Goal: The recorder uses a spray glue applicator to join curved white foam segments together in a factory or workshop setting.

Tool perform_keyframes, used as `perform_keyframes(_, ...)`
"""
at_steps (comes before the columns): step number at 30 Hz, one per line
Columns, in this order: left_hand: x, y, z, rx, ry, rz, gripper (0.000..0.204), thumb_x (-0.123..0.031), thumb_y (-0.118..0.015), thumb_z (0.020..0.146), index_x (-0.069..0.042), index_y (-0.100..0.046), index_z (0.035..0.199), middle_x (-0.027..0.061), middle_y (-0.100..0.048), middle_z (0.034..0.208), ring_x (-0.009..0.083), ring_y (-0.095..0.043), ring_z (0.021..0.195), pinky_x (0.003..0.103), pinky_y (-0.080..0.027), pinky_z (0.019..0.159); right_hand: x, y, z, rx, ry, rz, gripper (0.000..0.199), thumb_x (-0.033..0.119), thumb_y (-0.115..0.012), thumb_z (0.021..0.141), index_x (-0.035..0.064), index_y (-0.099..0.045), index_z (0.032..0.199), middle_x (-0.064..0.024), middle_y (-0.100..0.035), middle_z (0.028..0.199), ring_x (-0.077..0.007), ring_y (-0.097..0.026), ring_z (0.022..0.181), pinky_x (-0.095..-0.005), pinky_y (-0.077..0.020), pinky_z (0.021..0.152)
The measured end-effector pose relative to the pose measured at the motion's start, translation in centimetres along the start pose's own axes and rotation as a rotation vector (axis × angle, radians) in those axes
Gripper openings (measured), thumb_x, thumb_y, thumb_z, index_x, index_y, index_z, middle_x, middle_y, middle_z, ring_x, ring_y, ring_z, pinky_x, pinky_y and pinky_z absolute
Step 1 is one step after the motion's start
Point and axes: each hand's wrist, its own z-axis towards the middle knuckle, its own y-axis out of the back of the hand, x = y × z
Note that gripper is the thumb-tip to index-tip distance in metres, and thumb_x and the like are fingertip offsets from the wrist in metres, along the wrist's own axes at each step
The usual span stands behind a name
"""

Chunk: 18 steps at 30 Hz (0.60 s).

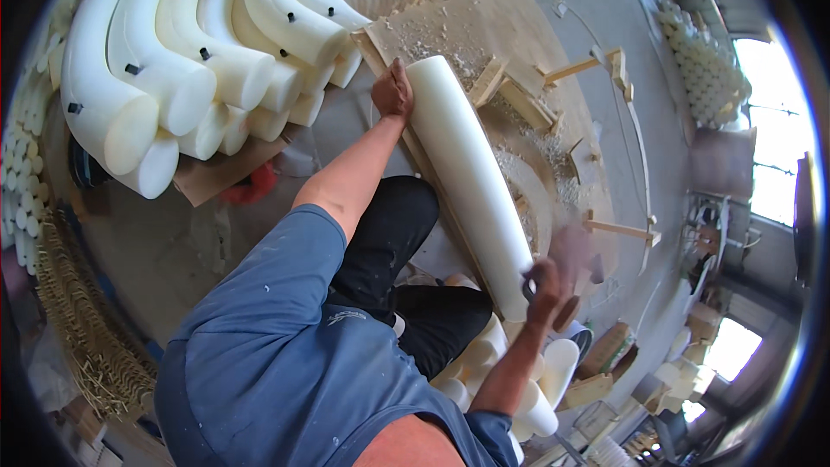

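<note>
A long, smooth white cylinder (pixel 467 169), foam-like, lies slantwise along the near-left edge of a wooden workbench (pixel 450 24). At its far end my left hand (pixel 395 91) is closed against the cylinder's left side, fingers bent. My right hand (pixel 546 287) is at the cylinder's near end, smeared by motion. Its fingers are curled round a tool with dark parts, whose kind the blur hides. Wooden blocks (pixel 516 102) and pale shavings (pixel 553 151) lie on the bench to the right of the cylinder.
Curved white pieces (pixel 177 52) with small black plugs are stacked at the far left. More white pieces (pixel 558 367) lie below my right forearm. A wooden frame arm (pixel 581 69) juts from the bench's right side, near a loose cable (pixel 562 10). Cartons (pixel 609 350) stand at the lower right.
</note>
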Motion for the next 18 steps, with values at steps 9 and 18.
perform_keyframes(9,0.0,0.3,-0.5,-0.004,-0.042,-0.102,0.049,-0.039,-0.041,0.110,-0.011,-0.076,0.093,0.0208,-0.073,0.090,0.0447,-0.069,0.086,0.054,-0.054,0.078,14.4,-22.3,10.7,0.504,0.534,-0.390,0.060,0.013,-0.064,0.100,0.0153,-0.041,0.155,-0.0299,-0.069,0.119,-0.0503,-0.069,0.099,-0.0552,-0.0582,0.082)
perform_keyframes(18,-0.4,0.4,-0.6,-0.065,-0.092,-0.095,0.039,-0.032,-0.047,0.108,-0.010,-0.070,0.086,0.0172,-0.071,0.084,0.0416,-0.068,0.080,0.052,-0.054,0.072,13.8,-24.5,12.1,0.466,0.644,-0.599,0.061,0.011,-0.063,0.098,0.0153,-0.041,0.155,-0.0263,-0.069,0.120,-0.0492,-0.070,0.095,-0.0552,-0.0586,0.080)
